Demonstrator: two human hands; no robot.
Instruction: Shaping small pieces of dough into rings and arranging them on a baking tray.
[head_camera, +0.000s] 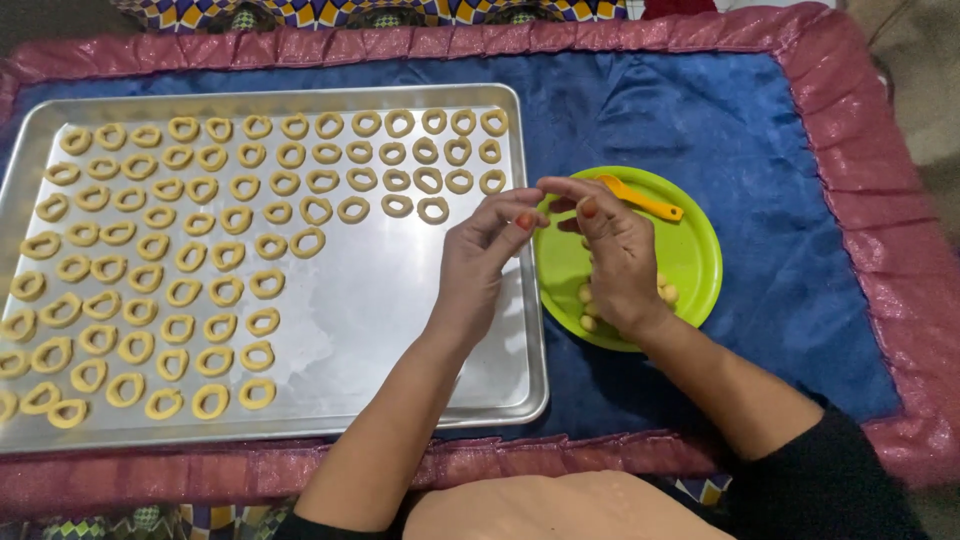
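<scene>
Far left to centre: metal baking tray on a blue cloth edged in pink, filled with rows of small pale dough rings; right-hand near part of the tray bare. Ring rows ending at a ring just left of the hands.

Centre: left hand raised over the tray's right edge, wrist low and near, fingers curled up and away, thumb and forefinger pinched toward the right hand. Fingertips of both hands meeting or nearly so above the gap between tray and plate; what lies pinched between them too small to tell, possibly a bit of dough.

Right of centre: right hand hovering over the green plate, fingers bent leftward toward the left hand, forearm running back to the near right. Grip narrow, nearly closed; contents not discernible.

On the plate: small dough balls just under and near the right palm, partly hidden by it; an orange spoon at the far side, long axis running left to right. Dough balls nearer the right hand; bare tray space nearer the left.
</scene>
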